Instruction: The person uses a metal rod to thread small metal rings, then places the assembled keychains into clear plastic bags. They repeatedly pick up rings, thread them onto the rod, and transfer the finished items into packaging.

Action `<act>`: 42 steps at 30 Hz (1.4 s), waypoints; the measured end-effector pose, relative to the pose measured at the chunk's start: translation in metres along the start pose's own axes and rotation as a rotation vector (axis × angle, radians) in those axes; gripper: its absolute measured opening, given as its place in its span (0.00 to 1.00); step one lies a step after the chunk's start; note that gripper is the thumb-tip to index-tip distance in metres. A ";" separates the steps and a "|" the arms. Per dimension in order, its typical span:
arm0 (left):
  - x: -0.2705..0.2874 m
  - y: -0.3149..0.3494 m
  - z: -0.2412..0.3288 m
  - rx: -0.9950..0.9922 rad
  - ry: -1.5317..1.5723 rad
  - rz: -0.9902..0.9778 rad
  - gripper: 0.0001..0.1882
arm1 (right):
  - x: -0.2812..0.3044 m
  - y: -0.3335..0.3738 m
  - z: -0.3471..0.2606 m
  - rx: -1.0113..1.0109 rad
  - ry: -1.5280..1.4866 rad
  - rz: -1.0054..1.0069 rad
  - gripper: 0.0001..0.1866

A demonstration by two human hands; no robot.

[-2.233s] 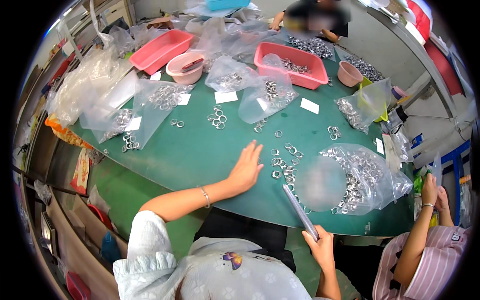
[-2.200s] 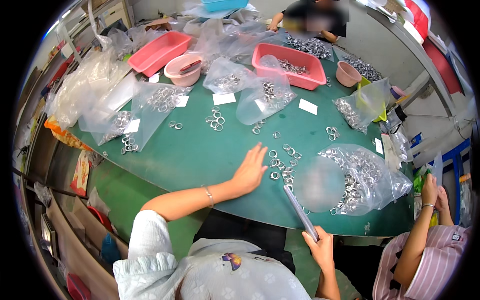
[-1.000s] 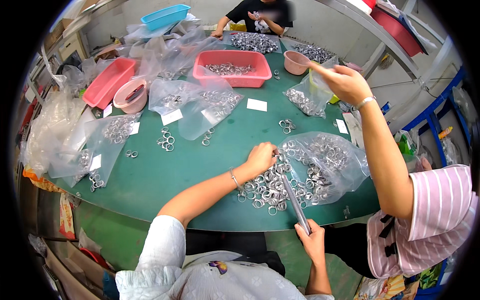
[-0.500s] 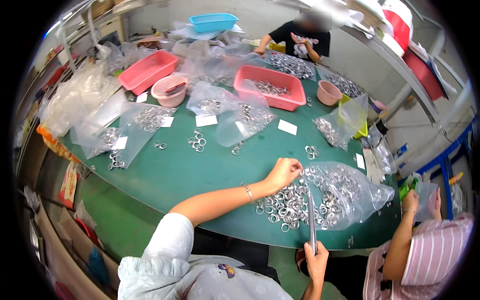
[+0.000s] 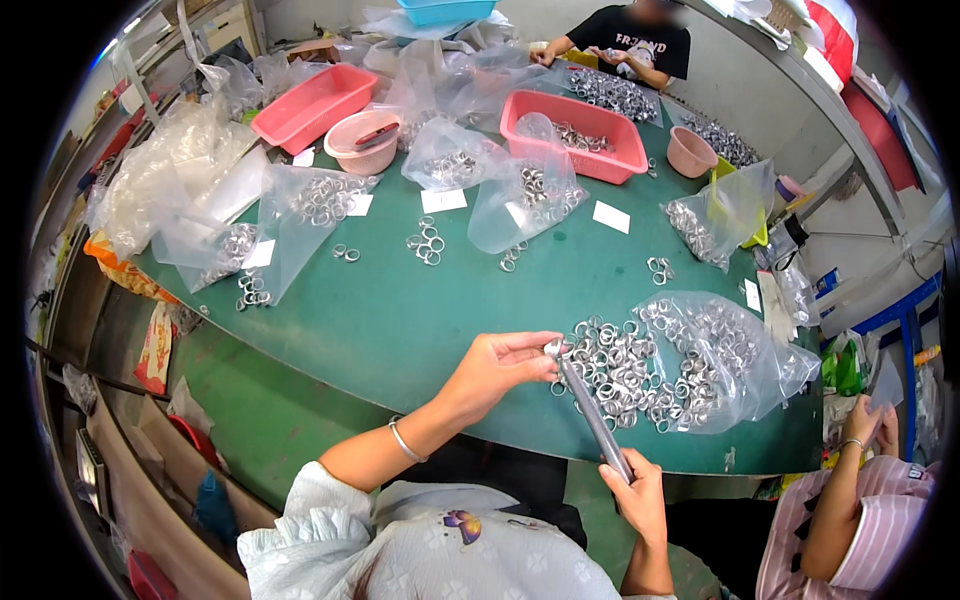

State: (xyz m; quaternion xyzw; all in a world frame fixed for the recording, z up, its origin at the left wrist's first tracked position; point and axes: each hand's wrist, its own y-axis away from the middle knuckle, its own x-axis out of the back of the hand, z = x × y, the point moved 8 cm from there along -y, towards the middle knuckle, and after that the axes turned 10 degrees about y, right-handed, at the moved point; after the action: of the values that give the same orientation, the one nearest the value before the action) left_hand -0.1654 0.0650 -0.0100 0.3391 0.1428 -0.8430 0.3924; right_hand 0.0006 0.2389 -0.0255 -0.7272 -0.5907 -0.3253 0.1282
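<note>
My left hand [image 5: 490, 374] pinches a silver ring [image 5: 553, 347] between thumb and fingers, over the table's near side. The ring is at the far tip of a grey tapered ring mandrel [image 5: 596, 420]; whether it sits around the tip or only touches it is hard to tell. My right hand [image 5: 638, 490] is closed around the mandrel's thick near end, holding it slanted up and to the left. Just right of the tip lies a loose pile of silver rings [image 5: 612, 365]. That pile runs into a clear plastic bag [image 5: 770, 372] with more rings inside.
Several ring-filled bags lie across the green table [image 5: 400, 310] with white cards [image 5: 612, 217] and small ring clusters [image 5: 427, 242]. Pink trays [image 5: 632, 160] and a pink bowl [image 5: 362, 150] stand farther back. One co-worker [image 5: 640, 45] sits opposite; another [image 5: 830, 520] is at the right.
My left hand has moved left and nearer from the pile, now holding a ring at the mandrel. The mandrel has tilted leftward toward it. The whole view has shifted slightly.
</note>
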 end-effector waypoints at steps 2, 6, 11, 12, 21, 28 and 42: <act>0.000 0.005 -0.004 0.015 -0.072 -0.042 0.18 | 0.000 0.002 -0.007 0.012 0.052 -0.001 0.10; -0.002 0.009 -0.021 0.032 -0.141 -0.138 0.18 | 0.003 0.004 -0.031 0.088 0.087 0.009 0.10; -0.038 0.033 -0.058 0.231 -0.197 -0.273 0.18 | -0.006 0.008 -0.057 0.231 0.232 -0.035 0.14; -0.038 0.036 -0.060 0.246 -0.097 -0.197 0.17 | -0.007 0.008 -0.060 0.237 0.248 -0.023 0.14; -0.043 0.036 -0.045 0.169 -0.241 -0.346 0.18 | -0.003 0.013 -0.081 0.312 0.377 0.037 0.16; -0.045 0.043 -0.038 0.110 -0.304 -0.240 0.21 | -0.004 0.018 -0.083 0.362 0.437 0.076 0.16; -0.043 0.047 -0.038 0.108 -0.337 -0.235 0.21 | -0.006 0.020 -0.084 0.372 0.490 0.051 0.17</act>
State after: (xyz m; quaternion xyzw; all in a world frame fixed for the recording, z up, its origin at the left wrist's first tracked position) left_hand -0.0923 0.0783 -0.0071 0.1950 0.0681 -0.9342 0.2910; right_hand -0.0085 0.1807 0.0382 -0.6057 -0.5731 -0.3740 0.4059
